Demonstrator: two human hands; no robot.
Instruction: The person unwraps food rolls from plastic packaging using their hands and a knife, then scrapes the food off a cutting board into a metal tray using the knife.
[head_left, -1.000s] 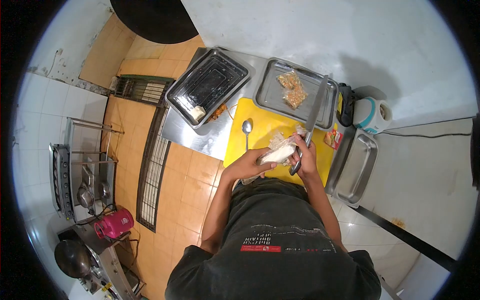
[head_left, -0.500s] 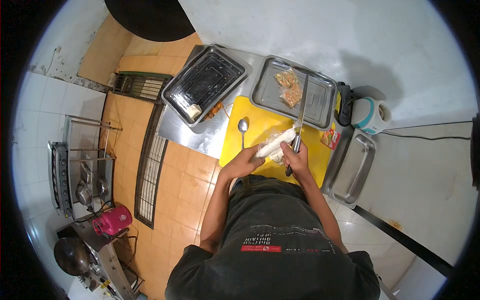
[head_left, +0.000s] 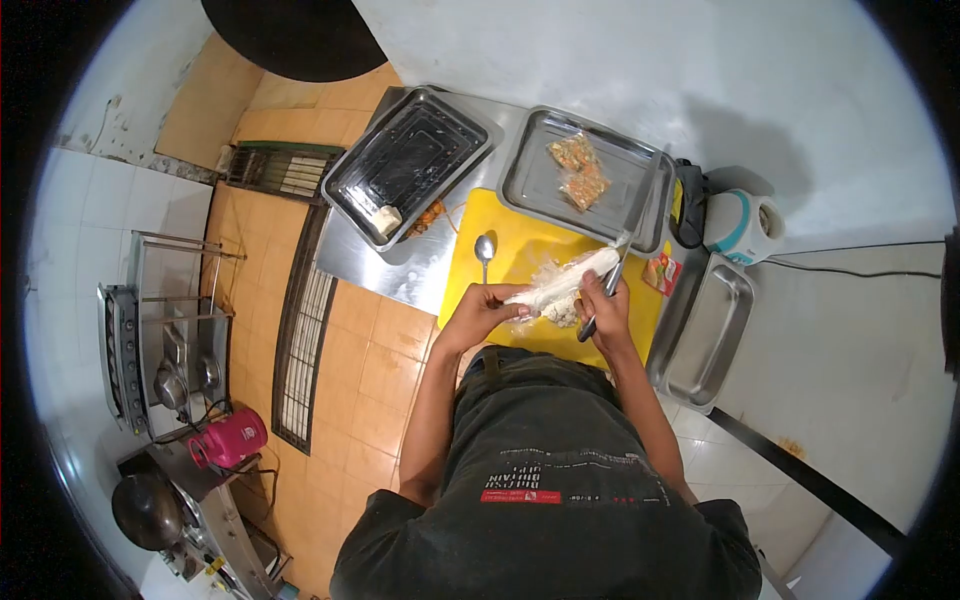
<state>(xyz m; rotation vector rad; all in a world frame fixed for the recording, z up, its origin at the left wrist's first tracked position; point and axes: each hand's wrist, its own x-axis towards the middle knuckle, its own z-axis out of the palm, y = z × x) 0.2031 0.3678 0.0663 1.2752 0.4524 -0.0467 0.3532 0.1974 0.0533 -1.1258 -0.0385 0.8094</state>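
Observation:
My left hand (head_left: pixel 480 316) is closed on the left end of a long white piece of food (head_left: pixel 565 284), partly in clear plastic wrap. My right hand (head_left: pixel 607 308) grips the dark handle of a long knife (head_left: pixel 648 195), its blade pointing up and right over the tray, while its fingers touch the white piece's right end. Pale crumbly bits (head_left: pixel 561 311) lie under the piece, above the yellow cutting board (head_left: pixel 500 235). A metal spoon (head_left: pixel 485 248) rests on the board, left of the piece.
Behind the board a metal tray (head_left: pixel 530 187) holds bagged chopped orange food (head_left: pixel 578 175). A dark tray (head_left: pixel 425 160) with a white block (head_left: pixel 386 220) stands left. To the right are a red packet (head_left: pixel 662 274), an empty steel pan (head_left: pixel 712 335) and a white-and-teal container (head_left: pixel 742 228).
The white piece has stretched out toward the right and shows more of its length. The knife has swung from nearly upright to a rightward tilt, and my hands are farther apart.

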